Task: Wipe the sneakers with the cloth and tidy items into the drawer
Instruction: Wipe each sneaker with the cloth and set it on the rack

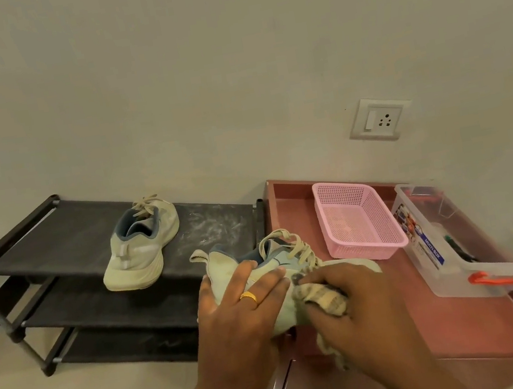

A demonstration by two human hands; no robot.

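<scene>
Both hands on edge-side sneaker

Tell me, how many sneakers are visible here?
2. One sneaker lies on the rack's top shelf. The other sneaker is held by the left hand; the right hand wipes it.

both forearms are bare, no sleeves showing up to the frame edge. the left hand wears a plain gold ring on one finger. the right hand is bare of jewellery.
</scene>
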